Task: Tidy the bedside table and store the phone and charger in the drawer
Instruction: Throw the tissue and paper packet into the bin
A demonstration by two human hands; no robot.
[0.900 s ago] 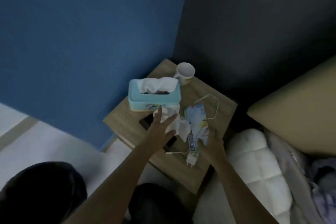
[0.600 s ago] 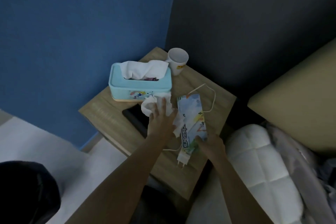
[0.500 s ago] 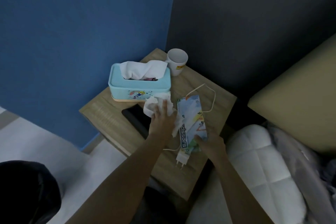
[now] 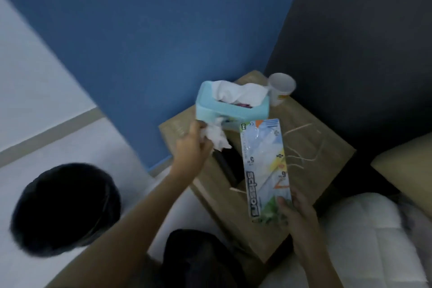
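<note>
My left hand [image 4: 192, 147] is closed around a crumpled white tissue [image 4: 216, 137], lifted over the left edge of the wooden bedside table [image 4: 301, 124]. My right hand [image 4: 295, 210] grips the lower end of an empty scissors package [image 4: 265, 166], raised above the tabletop. A dark phone [image 4: 230, 161] lies on the table between my hands, partly covered by the package. The white charger cable [image 4: 304, 147] loops on the table to the right of the package. The charger plug is hidden.
A light blue tissue box [image 4: 231, 110] and a white mug [image 4: 280, 89] stand at the back of the table. A black bin [image 4: 63, 208] sits on the floor at lower left. White bedding [image 4: 364, 229] and a beige pillow [image 4: 411, 168] lie to the right.
My left hand has closed on the crumpled tissue and lifted it leftward off the table. My right hand has raised the scissors package. The view has swung left toward the bin.
</note>
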